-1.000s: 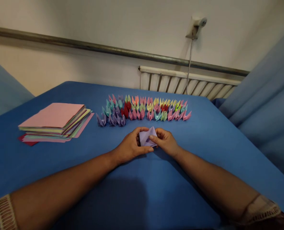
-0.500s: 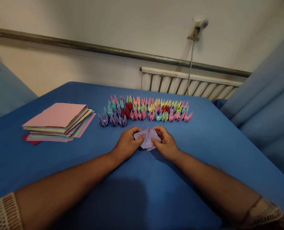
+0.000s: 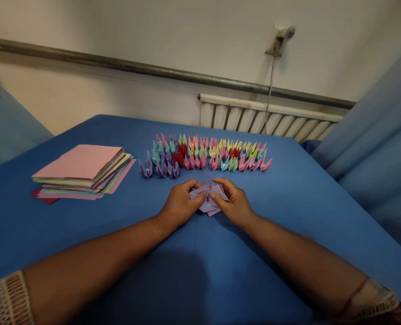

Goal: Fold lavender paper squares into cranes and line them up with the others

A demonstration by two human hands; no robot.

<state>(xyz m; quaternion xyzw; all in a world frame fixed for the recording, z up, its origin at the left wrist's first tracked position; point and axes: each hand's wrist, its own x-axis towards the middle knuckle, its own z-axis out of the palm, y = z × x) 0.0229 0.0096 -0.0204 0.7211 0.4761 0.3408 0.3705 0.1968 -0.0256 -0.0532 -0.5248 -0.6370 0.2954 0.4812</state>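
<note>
Lilac folded paper point(image 3: 209, 207) sits between left hand point(image 3: 180, 201) and right hand point(image 3: 236, 205) (both pinching it).

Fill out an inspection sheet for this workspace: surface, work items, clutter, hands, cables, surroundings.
Surface: blue tabletop, bare in front of the forearms.
Work items: lilac paper, partly folded; rows of multicoloured folded pieces beyond it; paper stack to the left, edges uneven.
Clutter: red sheet jutting from under the stack.
Hands: left hand and right hand both holding the lilac paper.
Cables: one cord hanging from a wall fitting.
Surroundings: wall, rail, radiator, blue curtain at right.
</note>
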